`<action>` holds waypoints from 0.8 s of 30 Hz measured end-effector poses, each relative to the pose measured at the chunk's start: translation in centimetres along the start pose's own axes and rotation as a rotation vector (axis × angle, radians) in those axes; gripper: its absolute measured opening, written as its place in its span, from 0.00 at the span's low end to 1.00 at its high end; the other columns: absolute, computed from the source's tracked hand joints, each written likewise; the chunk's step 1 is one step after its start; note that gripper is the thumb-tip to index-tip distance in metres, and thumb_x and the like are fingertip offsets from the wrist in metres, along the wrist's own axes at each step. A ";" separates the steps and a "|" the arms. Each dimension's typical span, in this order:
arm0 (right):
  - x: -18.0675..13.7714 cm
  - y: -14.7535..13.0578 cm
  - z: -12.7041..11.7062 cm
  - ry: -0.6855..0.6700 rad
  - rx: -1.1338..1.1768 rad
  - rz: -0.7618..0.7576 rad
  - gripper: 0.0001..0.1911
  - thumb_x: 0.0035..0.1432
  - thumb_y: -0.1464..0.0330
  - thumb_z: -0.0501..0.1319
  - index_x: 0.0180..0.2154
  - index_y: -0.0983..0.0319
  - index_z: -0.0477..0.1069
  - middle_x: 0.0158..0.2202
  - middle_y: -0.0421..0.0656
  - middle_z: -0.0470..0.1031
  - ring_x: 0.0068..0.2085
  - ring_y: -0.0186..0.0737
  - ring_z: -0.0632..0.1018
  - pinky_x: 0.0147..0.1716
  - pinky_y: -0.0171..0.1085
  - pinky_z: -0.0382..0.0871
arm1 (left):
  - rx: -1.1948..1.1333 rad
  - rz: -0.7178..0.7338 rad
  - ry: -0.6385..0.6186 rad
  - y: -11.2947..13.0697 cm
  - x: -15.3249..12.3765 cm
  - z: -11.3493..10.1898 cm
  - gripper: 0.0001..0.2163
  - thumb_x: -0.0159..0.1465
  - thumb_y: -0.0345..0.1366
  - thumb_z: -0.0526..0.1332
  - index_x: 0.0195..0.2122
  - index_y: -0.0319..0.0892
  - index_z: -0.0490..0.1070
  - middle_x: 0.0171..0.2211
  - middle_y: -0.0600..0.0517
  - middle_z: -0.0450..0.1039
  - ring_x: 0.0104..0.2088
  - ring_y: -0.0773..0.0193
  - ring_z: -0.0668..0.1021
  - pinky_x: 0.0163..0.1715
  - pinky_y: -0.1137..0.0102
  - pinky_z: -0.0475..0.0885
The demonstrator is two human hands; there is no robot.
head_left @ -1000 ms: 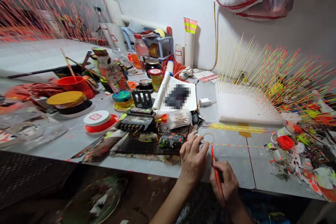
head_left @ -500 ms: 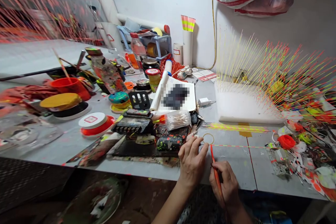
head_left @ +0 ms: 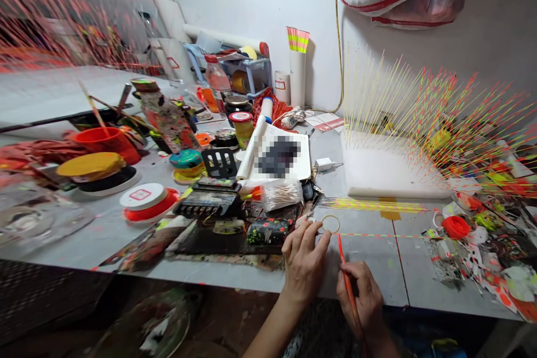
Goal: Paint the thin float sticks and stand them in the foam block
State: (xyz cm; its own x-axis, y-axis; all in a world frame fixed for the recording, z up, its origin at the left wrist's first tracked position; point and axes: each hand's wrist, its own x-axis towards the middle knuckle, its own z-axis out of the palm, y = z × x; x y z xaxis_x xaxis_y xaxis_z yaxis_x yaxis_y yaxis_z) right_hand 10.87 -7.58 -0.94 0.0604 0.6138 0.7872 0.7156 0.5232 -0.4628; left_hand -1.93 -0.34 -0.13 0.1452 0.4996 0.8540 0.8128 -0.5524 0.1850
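Thin striped stick [head_left: 377,234] lies flat on the gray table [head_left: 369,274], with pink and yellow marks along it. It runs out to the right from the fingers of the left hand [head_left: 302,260]. Those fingers are curled and sit right at the end of the stick, but I cannot tell if they pinch it. A small gold ring [head_left: 331,224] sits just above the stick, right by the left fingertips. The right hand [head_left: 363,302] is closed around a thin orange tool [head_left: 348,285] and holds it like a pen, with its pointy end up near the striped stick. The two hands are close together at the table edge. Behind the stick, a flat bundle of yellow and pink sticks [head_left: 373,205] lies on the table. Past that, a white foam block [head_left: 390,165] has lots of thin bright sticks poking out of it. To the left of the left hand are a black case with colored dots [head_left: 268,231] and a clear bag of cotton swabs [head_left: 283,194]. To the right, a red lid [head_left: 456,227] sits on messy paint-covered paper [head_left: 444,251].
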 end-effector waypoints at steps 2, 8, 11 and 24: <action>0.0 -0.1 -0.2 0.000 0.010 -0.005 0.09 0.65 0.76 0.56 0.45 0.60 0.68 0.32 0.41 0.75 0.32 0.35 0.78 0.34 0.31 0.76 | 0.002 -0.001 -0.001 0.0 -0.1 0.1 0.11 0.65 0.26 0.56 0.40 0.46 0.76 0.42 0.48 0.78 0.51 0.58 0.75 0.51 0.64 0.61; -0.9 -0.3 -1.0 -0.021 0.137 -0.014 0.13 0.63 0.79 0.56 0.47 0.60 0.67 0.33 0.42 0.75 0.33 0.36 0.77 0.33 0.35 0.77 | -0.019 -0.042 0.004 0.0 0.1 0.4 0.11 0.64 0.25 0.57 0.38 0.47 0.76 0.41 0.48 0.77 0.52 0.56 0.74 0.51 0.62 0.61; -1.5 -0.3 -1.9 -0.022 0.185 -0.057 0.14 0.61 0.79 0.56 0.47 0.60 0.67 0.33 0.42 0.75 0.31 0.35 0.77 0.31 0.36 0.77 | -0.105 -0.025 0.035 -0.2 0.8 0.3 0.10 0.64 0.25 0.58 0.36 0.48 0.75 0.34 0.50 0.75 0.46 0.57 0.75 0.49 0.62 0.62; -1.9 3.0 -9.7 0.307 0.059 -0.087 0.15 0.57 0.81 0.57 0.44 0.59 0.69 0.31 0.40 0.76 0.26 0.36 0.77 0.25 0.36 0.75 | -0.779 -0.281 -0.243 5.1 8.1 5.7 0.07 0.63 0.41 0.61 0.33 0.46 0.74 0.30 0.53 0.78 0.33 0.64 0.79 0.38 0.69 0.73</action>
State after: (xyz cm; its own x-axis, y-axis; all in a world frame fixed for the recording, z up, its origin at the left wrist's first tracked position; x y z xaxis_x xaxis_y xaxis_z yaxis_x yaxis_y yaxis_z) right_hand 19.65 -12.97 0.12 0.2146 0.3627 0.9069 0.6861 0.6048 -0.4043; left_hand 6.62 4.67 5.02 0.1857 0.7660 0.6154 0.2310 -0.6428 0.7304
